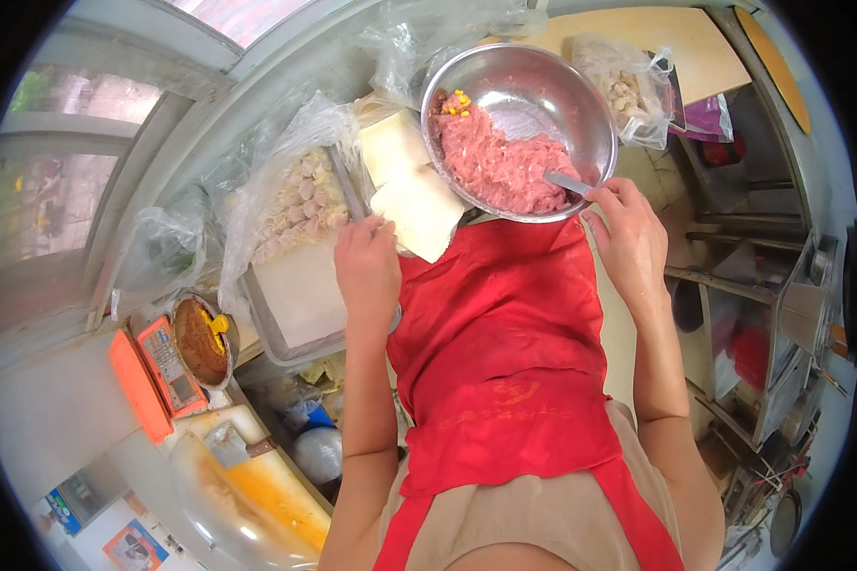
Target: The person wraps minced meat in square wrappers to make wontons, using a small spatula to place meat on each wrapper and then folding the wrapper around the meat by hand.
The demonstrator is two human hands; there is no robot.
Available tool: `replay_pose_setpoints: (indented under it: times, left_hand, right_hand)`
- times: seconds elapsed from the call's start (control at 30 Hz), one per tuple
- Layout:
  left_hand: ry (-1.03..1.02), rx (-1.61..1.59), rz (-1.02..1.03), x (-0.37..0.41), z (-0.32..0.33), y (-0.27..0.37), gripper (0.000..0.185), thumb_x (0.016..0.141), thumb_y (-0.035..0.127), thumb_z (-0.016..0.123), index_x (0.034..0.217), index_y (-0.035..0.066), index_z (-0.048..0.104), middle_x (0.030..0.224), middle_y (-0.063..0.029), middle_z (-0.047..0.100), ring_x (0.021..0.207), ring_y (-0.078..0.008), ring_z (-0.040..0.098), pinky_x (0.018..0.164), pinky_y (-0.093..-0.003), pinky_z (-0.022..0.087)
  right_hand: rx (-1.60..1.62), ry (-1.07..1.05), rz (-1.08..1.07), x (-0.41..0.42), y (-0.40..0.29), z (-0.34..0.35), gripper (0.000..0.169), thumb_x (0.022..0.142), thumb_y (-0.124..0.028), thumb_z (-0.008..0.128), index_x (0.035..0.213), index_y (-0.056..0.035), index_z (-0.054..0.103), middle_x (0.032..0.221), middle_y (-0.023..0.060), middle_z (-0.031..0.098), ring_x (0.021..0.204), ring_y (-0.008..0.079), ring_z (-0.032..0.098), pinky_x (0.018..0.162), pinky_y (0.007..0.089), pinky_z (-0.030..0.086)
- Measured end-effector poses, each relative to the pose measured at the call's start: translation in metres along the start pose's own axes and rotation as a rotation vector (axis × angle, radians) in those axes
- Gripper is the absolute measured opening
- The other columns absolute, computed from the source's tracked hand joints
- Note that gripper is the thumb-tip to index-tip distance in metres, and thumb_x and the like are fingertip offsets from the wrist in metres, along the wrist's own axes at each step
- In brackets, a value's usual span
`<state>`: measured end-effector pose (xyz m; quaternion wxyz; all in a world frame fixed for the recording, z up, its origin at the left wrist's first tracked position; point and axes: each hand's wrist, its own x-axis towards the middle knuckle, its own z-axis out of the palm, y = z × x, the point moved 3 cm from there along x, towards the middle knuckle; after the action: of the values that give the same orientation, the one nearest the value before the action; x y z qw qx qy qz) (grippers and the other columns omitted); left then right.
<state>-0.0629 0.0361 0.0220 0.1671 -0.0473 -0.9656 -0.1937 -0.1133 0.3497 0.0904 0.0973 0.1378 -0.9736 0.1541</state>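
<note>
In my right hand (627,232) is the end of a flat metal spatula (565,181), its other end in pink minced meat (496,164). The meat fills one side of a steel bowl (543,78), with some yellow corn kernels (457,103) on it. Beside the bowl lie stacks of square dough wrappers (418,210). My left hand (368,260), fingers curled, is at the wrappers' left edge and over the side of a metal tray (286,353); whether it pinches a wrapper I cannot tell. Folded dumplings (307,196) stand in rows on the tray, partly under clear plastic.
At the left are a bowl of brown paste (203,342) with a yellow spoon, an orange scale (171,367) and a cleaver (228,444) on a cutting board. A plastic bag of food (625,96) lies right of the steel bowl. Metal shelving (739,278) stands at the right.
</note>
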Motion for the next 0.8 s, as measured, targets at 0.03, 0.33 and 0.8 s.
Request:
replay_pose_setpoints:
  times: [0.03, 0.33, 0.8]
  left_hand:
    - [-0.018, 0.022, 0.028, -0.002, 0.004, 0.003, 0.021, 0.081, 0.000, 0.062, 0.100, 0.001, 0.070, 0.108, -0.0132, 0.067, 0.099, -0.0338, 0.060, 0.085, -0.0437, 0.049]
    - [-0.098, 0.043, 0.028, -0.015, 0.001, 0.014, 0.019, 0.084, 0.001, 0.062, 0.100, 0.004, 0.073, 0.113, -0.0126, 0.067, 0.106, -0.0358, 0.059, 0.093, -0.0455, 0.046]
    - [0.055, 0.262, -0.159, -0.002, 0.011, -0.004, 0.012, 0.077, 0.014, 0.076, 0.086, 0.008, 0.071, 0.101, -0.0015, 0.066, 0.096, -0.0272, 0.058, 0.081, -0.0436, 0.044]
  right_hand:
    - [0.000, 0.003, 0.006, 0.000, -0.002, 0.000, 0.019, 0.083, -0.011, 0.070, 0.102, -0.0093, 0.070, 0.102, 0.0043, 0.064, 0.090, 0.0271, 0.064, 0.073, 0.0398, 0.052]
    - [-0.082, -0.025, -0.017, 0.002, 0.004, 0.006, 0.017, 0.086, -0.008, 0.059, 0.099, -0.0098, 0.071, 0.100, 0.0033, 0.065, 0.087, 0.0259, 0.066, 0.070, 0.0399, 0.054]
    - [-0.062, 0.076, 0.051, -0.001, 0.001, -0.021, 0.019, 0.082, -0.002, 0.058, 0.097, -0.0094, 0.067, 0.089, 0.0073, 0.066, 0.078, 0.0306, 0.065, 0.068, 0.0406, 0.051]
